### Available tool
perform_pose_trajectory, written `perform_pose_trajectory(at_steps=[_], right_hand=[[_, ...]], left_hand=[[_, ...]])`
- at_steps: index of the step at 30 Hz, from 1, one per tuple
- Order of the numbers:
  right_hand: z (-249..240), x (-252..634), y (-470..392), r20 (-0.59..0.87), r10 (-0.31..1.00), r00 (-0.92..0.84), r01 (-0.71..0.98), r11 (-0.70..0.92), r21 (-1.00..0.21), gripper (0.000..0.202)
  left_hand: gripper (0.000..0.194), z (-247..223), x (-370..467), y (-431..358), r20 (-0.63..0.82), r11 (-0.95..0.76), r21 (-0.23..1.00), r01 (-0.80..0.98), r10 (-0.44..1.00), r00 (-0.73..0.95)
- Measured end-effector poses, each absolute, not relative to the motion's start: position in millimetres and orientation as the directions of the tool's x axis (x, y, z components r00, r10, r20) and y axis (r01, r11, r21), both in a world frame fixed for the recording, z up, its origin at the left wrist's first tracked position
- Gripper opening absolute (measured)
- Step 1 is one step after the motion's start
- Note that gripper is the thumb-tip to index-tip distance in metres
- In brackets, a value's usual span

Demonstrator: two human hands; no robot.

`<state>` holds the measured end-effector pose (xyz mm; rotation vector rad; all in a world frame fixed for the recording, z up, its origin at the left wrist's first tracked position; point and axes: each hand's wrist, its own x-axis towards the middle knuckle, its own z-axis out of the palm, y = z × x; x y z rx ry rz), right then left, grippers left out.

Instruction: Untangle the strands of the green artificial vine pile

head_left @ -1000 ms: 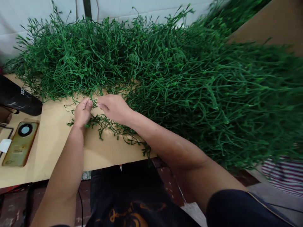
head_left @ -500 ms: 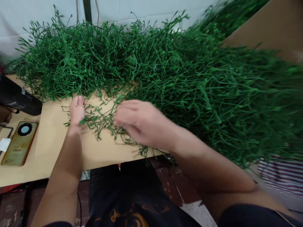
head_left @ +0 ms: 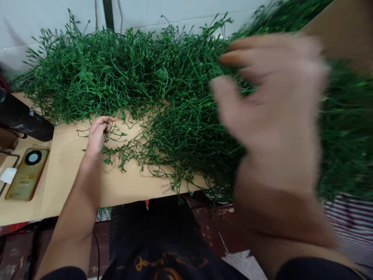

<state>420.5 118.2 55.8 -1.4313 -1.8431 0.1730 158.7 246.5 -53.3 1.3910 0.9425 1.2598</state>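
Green artificial stems with small tips form a thick pile (head_left: 116,70) along the back and right of the tan board (head_left: 122,188). My left hand (head_left: 99,132) is at the board's left-centre, its fingers curled round a few thin green stems. Loose stems (head_left: 125,153) lie flat just right of it. My right hand (head_left: 262,85), blurred by motion, is raised over the right part of the pile, thumb and fingers apart, with nothing seen between them.
At the left lie a black cylinder (head_left: 26,118) and a phone (head_left: 27,174) with a round camera. A brown cardboard flap (head_left: 340,35) rises at the back right. Striped cloth (head_left: 349,219) is at the lower right. A white wall stands behind the pile.
My right hand has moved up and right from the loose stems, and its fingers have opened. My left hand has turned slightly, and stems now show at its fingers.
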Motion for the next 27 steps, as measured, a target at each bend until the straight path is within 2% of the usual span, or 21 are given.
perform_pose_trajectory(at_steps=[1,2,4,6,9,12,14,17,21,27], right_hand=[[47.7,397.1,132.8,0.572,0.820,-0.028,0.822,0.344,-0.454,0.033],[37.4,374.1,148.6,0.558,0.821,-0.117,0.809,0.405,-0.426,0.039],[13.0,334.5,179.4,0.435,0.860,-0.268,0.707,0.482,-0.518,0.054],[-9.2,308.8,202.5,0.358,0.876,-0.322,0.622,0.481,-0.618,0.061],[-25.0,296.8,217.0,0.259,0.893,-0.369,0.580,0.439,-0.686,0.050],[-23.4,304.7,218.0,0.236,0.925,-0.300,0.625,0.377,-0.683,0.019],[-20.4,313.4,218.3,0.242,0.947,-0.212,0.658,0.321,-0.681,0.011],[-20.0,323.4,220.1,0.264,0.956,-0.128,0.651,0.282,-0.705,0.016],[-24.7,325.4,220.0,0.299,0.945,-0.128,0.568,0.317,-0.759,0.020],[-28.3,320.5,216.5,0.262,0.952,-0.161,0.489,0.308,-0.816,0.028]], left_hand=[[0.017,-53.1,158.8,246.1,0.206,-0.193,0.977,-0.087,0.963,0.173],[0.016,-52.7,158.9,245.4,0.204,-0.187,0.977,-0.102,0.959,0.196],[0.014,-51.6,158.9,243.0,0.206,-0.181,0.976,-0.120,0.947,0.247],[0.016,-50.5,158.9,240.5,0.209,-0.177,0.975,-0.134,0.936,0.282],[0.021,-50.3,158.4,239.0,0.222,-0.183,0.971,-0.155,0.932,0.287],[0.029,-51.2,156.3,241.2,0.268,-0.242,0.960,-0.137,0.938,0.219],[0.032,-51.9,153.7,243.6,0.282,-0.268,0.958,-0.098,0.942,0.180],[0.037,-53.8,151.0,245.9,0.203,-0.209,0.978,0.000,0.953,0.224],[0.047,-57.1,155.1,244.1,0.076,-0.102,0.991,0.082,0.957,0.281],[0.044,-51.5,164.8,237.0,0.140,-0.149,0.989,0.012,0.952,0.273]])
